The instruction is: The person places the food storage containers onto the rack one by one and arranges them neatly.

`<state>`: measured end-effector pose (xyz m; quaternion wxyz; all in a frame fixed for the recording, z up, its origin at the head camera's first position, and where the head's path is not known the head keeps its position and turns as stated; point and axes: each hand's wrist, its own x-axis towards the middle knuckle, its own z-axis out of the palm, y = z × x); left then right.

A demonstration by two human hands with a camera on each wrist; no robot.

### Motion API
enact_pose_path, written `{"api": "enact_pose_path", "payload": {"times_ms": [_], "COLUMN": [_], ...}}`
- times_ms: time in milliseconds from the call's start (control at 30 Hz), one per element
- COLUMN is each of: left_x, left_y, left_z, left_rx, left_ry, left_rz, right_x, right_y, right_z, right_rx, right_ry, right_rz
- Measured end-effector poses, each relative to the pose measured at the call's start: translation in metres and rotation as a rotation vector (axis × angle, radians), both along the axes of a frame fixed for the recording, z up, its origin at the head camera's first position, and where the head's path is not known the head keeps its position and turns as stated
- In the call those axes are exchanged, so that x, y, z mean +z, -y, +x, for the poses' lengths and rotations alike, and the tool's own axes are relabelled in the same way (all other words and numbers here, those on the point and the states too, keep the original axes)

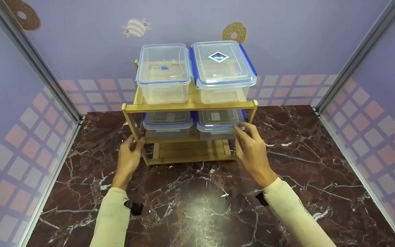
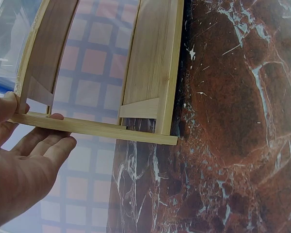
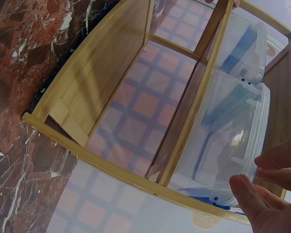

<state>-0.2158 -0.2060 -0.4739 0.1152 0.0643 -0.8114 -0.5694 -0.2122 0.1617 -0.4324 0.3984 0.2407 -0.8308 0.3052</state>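
A wooden three-tier rack [image 1: 190, 107] stands on the marbled surface with clear plastic food containers on its upper two tiers. My left hand [image 1: 130, 152] grips the rack's front left post at middle-shelf height, thumb in front and fingers round the outer side. On the middle tier, a lidded container [image 1: 221, 120] with blue clips sits at the right. My right hand [image 1: 252, 147] is at its front right corner, fingertips [image 3: 240, 182] against the lid edge, with the fingers only loosely bent. Beside it sits another lidded container [image 1: 168, 120].
Two larger containers, one left [image 1: 165, 92] and one right [image 1: 223, 94], stand on the top tier. The bottom shelf [image 1: 192, 151] is bare wood. A patterned back wall [image 1: 286, 41] rises behind the rack, and side walls flank the marbled surface [image 1: 197, 206].
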Motion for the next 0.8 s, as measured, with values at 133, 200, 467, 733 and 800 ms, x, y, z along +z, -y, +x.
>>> {"api": "enact_pose_path", "payload": {"times_ms": [133, 200, 467, 733, 800], "left_x": [0.001, 0.002, 0.003, 0.01, 0.011], "left_y": [-0.001, -0.001, -0.001, -0.003, -0.003], "left_z": [0.002, 0.003, 0.002, 0.016, 0.026], "left_rx": [-0.006, -0.009, -0.025, 0.035, 0.055], "left_ry": [-0.012, -0.011, 0.0, 0.064, 0.086], "left_rz": [0.007, 0.01, 0.016, -0.196, -0.301], "right_x": [-0.003, -0.004, -0.005, -0.002, 0.0], "right_y": [0.001, 0.001, 0.0, -0.01, -0.015], "right_z": [0.0, 0.0, 0.003, 0.02, 0.028], "right_rx": [0.006, 0.009, 0.035, 0.089, 0.091], "right_ry": [0.001, 0.005, 0.035, 0.056, 0.065], "right_rz": [0.014, 0.021, 0.026, -0.005, -0.005]}}
